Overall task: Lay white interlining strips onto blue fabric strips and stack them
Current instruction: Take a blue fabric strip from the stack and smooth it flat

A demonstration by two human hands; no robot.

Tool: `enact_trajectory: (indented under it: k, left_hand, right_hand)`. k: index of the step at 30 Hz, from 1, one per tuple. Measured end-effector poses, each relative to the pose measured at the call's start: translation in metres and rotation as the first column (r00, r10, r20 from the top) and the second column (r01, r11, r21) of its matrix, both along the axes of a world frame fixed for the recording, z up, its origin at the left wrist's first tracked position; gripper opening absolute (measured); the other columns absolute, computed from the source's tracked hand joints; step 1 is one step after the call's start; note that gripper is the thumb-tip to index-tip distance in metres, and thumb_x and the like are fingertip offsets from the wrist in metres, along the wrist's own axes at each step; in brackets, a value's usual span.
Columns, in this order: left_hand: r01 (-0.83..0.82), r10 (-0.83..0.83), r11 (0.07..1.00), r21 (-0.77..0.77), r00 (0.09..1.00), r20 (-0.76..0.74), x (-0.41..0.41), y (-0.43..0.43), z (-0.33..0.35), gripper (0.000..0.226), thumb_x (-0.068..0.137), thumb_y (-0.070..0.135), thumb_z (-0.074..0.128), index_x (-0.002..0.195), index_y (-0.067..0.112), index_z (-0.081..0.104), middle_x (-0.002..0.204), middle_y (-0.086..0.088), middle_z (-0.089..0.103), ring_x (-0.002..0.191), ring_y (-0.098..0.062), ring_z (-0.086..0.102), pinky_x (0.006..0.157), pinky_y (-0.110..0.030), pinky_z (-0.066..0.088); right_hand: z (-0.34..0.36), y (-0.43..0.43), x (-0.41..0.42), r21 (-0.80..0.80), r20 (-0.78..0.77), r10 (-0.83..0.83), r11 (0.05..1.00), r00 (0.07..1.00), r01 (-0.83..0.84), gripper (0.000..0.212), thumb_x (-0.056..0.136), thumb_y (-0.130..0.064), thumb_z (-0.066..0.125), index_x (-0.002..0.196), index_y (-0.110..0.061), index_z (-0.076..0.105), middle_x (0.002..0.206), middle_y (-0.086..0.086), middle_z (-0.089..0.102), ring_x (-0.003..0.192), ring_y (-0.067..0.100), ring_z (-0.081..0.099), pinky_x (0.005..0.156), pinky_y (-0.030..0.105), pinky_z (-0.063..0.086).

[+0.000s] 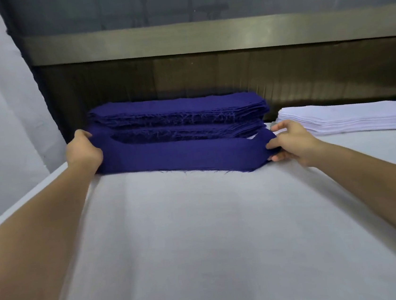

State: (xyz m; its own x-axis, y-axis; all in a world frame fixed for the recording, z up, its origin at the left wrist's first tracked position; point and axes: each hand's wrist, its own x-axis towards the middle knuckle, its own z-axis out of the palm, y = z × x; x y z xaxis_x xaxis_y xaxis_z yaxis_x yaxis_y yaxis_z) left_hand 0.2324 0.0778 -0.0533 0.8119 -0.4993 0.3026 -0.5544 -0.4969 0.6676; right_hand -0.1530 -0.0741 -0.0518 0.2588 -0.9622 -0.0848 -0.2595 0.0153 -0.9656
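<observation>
Hands: my left hand [82, 150] grips the L end of the front blue strip [180, 156], and my right hand [289, 139] pinches its R end w/ fingers curled round it. The strip spans btwn both hands, long axis L–R, its lower edge on the tabletop [201, 235], just in front of the blue stack [178, 112]. The white interlining stack [351, 117] lies just beyond the right hand, so that hand's nearer for the next pick, I reckon. The strip is deep blue and limp w/ a frayed bottom edge; can't tell if it's one layer or several.
</observation>
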Motion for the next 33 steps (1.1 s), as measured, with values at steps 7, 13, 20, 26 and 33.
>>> enact_trajectory:
  k: [7,13,20,26,33]
  left_hand:
    - [-0.014,0.012,0.998,0.059,0.999,0.030,0.012,0.001,-0.008,0.043,0.085,-0.006,0.048,0.126,0.004,0.043,0.122,-0.026,0.052,0.111,-0.043,0.049,0.092,-0.046,0.041]
    - [-0.101,0.076,0.988,0.114,0.976,0.204,-0.011,-0.016,0.002,0.056,0.082,0.006,0.058,0.133,0.010,0.037,0.135,-0.023,0.038,0.123,-0.043,0.032,0.104,-0.045,0.028]
    - [0.071,-0.094,0.995,0.073,0.917,0.388,-0.056,-0.054,0.025,0.051,0.089,0.003,0.051,0.138,0.010,0.038,0.138,-0.022,0.037,0.125,-0.042,0.031,0.101,-0.044,0.029]
    - [0.256,-0.272,0.961,0.104,0.813,0.514,-0.079,-0.087,0.030,0.034,0.098,0.019,0.046,0.131,0.014,0.055,0.130,-0.012,0.047,0.121,-0.035,0.034,0.096,-0.040,0.029]
    - [0.424,-0.438,0.893,0.153,0.733,0.521,-0.091,-0.102,0.033,0.031,0.095,0.028,0.054,0.122,0.016,0.062,0.123,-0.009,0.057,0.117,-0.031,0.041,0.096,-0.039,0.031]
  right_hand:
    - [-0.003,-0.004,0.006,-0.066,-0.204,0.015,0.997,0.979,-0.030,0.039,0.086,-0.003,0.060,0.114,-0.016,0.037,0.072,0.012,0.061,0.042,0.022,0.060,0.039,0.027,0.050]
    - [0.008,-0.004,0.018,-0.641,-0.645,-0.336,0.726,0.687,-0.247,0.039,0.088,-0.024,0.057,0.123,-0.013,0.044,0.122,0.011,0.043,0.096,0.036,0.057,0.074,0.035,0.042]
    - [0.044,-0.014,0.061,-0.715,-0.649,-0.359,0.588,0.670,-0.378,0.038,0.099,-0.021,0.041,0.136,-0.014,0.042,0.128,0.013,0.037,0.105,0.037,0.051,0.079,0.044,0.043]
    - [0.052,-0.028,0.080,-0.603,-0.794,-0.381,0.594,0.475,-0.532,0.028,0.099,-0.015,0.045,0.123,-0.007,0.057,0.123,0.012,0.041,0.107,0.034,0.051,0.078,0.041,0.044]
    - [0.053,-0.034,0.081,-0.670,-0.741,-0.429,0.507,0.516,-0.541,0.030,0.089,0.009,0.046,0.115,-0.002,0.056,0.115,0.015,0.046,0.093,0.036,0.056,0.067,0.039,0.042]
